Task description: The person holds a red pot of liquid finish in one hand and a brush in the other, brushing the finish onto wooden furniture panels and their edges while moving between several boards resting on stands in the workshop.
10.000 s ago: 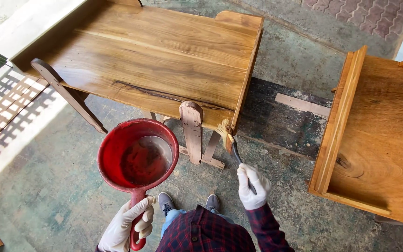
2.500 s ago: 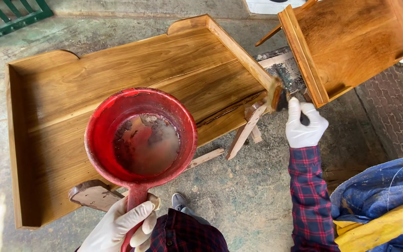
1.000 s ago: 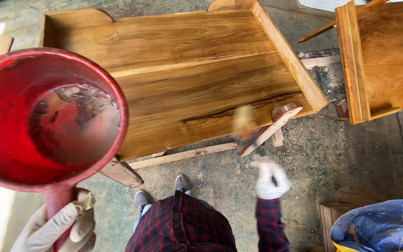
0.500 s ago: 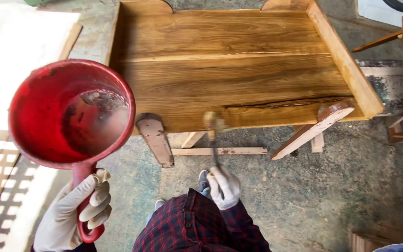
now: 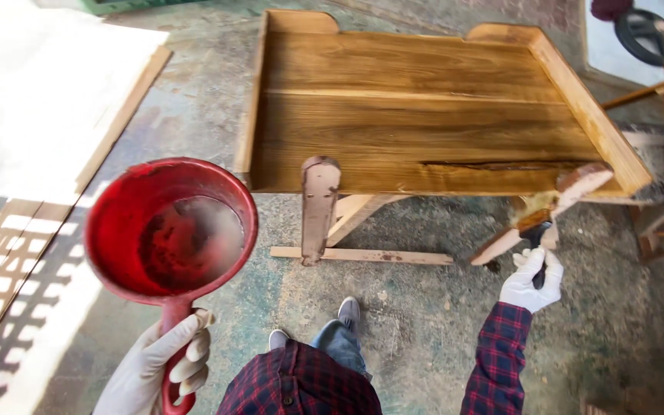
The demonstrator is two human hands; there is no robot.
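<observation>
Outdoors, a red pot (image 5: 170,230) is gripped by the left hand (image 5: 159,369), a brush (image 5: 536,223) by the right hand (image 5: 533,278), above rough concrete (image 5: 424,338) beside the wooden bench (image 5: 424,115).

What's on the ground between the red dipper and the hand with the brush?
In the head view, between the red dipper and the right hand lie bare concrete floor, a thin wooden strip and the person's shoes.

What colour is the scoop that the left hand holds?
Red, inside and out, with a red handle. The scoop shows best in the head view, held by the gloved left hand.
</observation>
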